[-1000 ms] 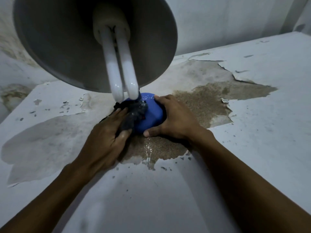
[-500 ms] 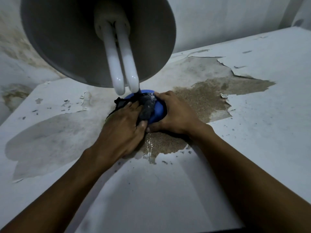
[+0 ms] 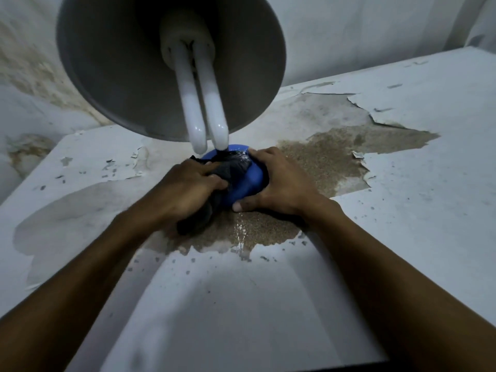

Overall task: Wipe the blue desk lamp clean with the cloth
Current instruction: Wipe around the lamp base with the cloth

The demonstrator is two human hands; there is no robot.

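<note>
Worktop (image 3: pixel 408 216): white coating peeling, brown beneath.
Wall (image 3: pixel 362 36): stained.
Left hand (image 3: pixel 185 189): grips cloth (image 3: pixel 231 167).
Right hand (image 3: pixel 284 183): clasps blue lamp base (image 3: pixel 247 185).

One blue desk lamp (image 3: pixel 120 76) with one two-tube bulb (image 3: pixel 200 103) stands on one tabletop (image 3: pixel 402 210). At the lamp are one cloth (image 3: pixel 230 167) and two grips, left grip (image 3: pixel 188 189) and right grip (image 3: pixel 281 181).

no writing, label, brand, number or sign can be read on the blue desk lamp (image 3: pixel 248 182), its bulb (image 3: pixel 204 103), the cloth (image 3: pixel 232 167) or the desk (image 3: pixel 402 210).
</note>
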